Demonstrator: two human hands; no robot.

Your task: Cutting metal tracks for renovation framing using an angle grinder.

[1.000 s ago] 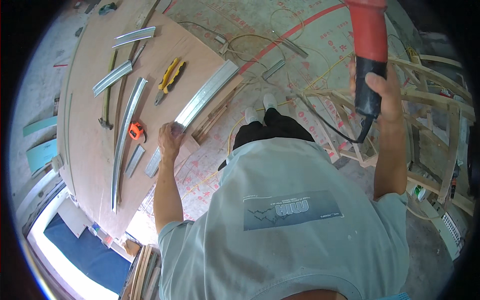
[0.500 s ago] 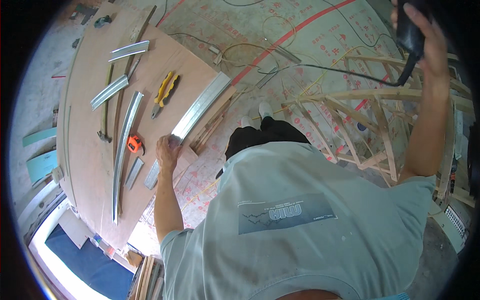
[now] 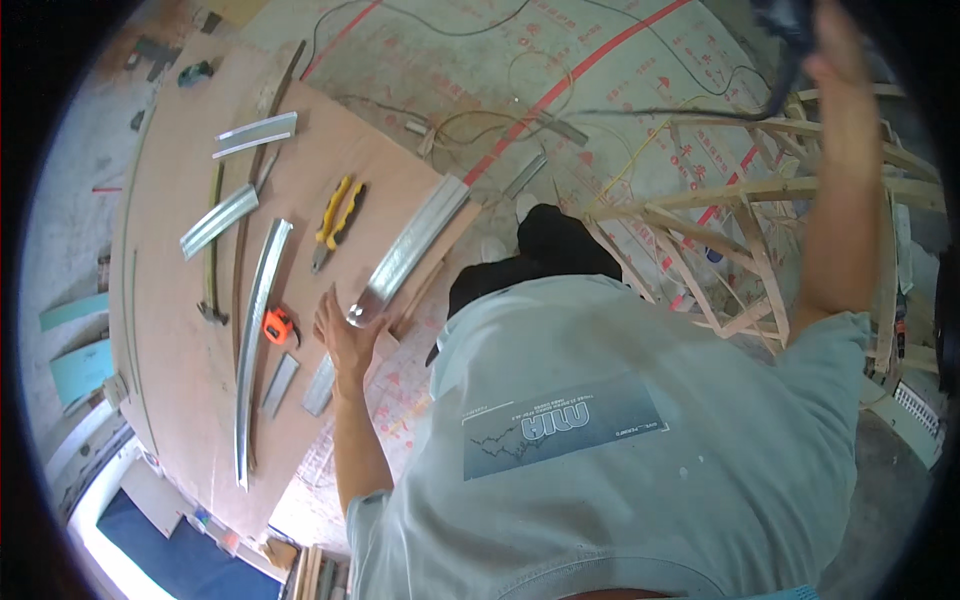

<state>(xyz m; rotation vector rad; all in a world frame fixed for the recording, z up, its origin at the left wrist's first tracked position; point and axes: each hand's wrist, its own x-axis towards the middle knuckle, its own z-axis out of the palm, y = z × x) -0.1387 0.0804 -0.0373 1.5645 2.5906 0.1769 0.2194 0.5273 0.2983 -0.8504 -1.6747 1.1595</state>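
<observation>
Left hand (image 3: pixel 347 340) is now spreading fingers wider at the metal channel (image 3: pixel 412 240); right hand (image 3: pixel 838 50), rightward of it, is gripping a corded power tool (image 3: pixel 785 22).

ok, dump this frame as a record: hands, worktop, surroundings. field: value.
left_hand: left hand at metal channel near worktop edge; grip unclear
right_hand: right hand grips corded power tool, partly out of frame
worktop: wooden worktop; yellow-and-black pliers, orange tape measure, wooden-handled hammer
right_side: timber frame
</observation>
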